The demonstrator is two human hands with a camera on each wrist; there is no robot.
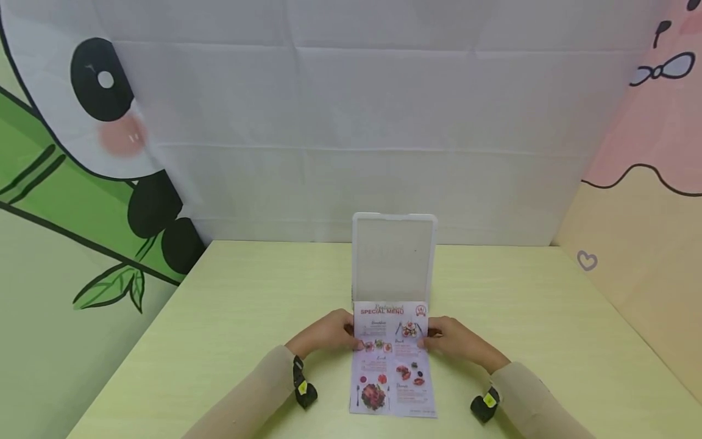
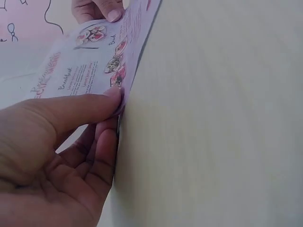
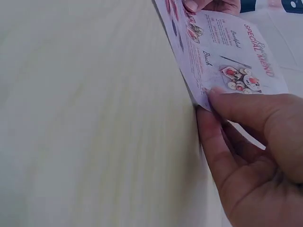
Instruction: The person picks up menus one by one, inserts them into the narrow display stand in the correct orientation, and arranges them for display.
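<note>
A printed paper menu (image 1: 392, 360) with food pictures lies toward the front of the table, its upper part raised slightly off the surface. My left hand (image 1: 331, 332) pinches its left edge, thumb on top and fingers beneath. On the opposite edge my right hand (image 1: 452, 338) pinches it the same way. Both wrist views show the thumbs on the print, as with the left hand (image 2: 61, 146) and the right hand (image 3: 255, 137). Directly behind the menu a white-framed clear panel (image 1: 393, 259) stands upright; its lower part is hidden by the menu.
The pale wood-grain table (image 1: 263, 292) runs back to a white cloth (image 1: 351, 122). Cartoon-painted panels flank it: a green one (image 1: 66, 183) at left and a pink and cream one (image 1: 641, 201) at right.
</note>
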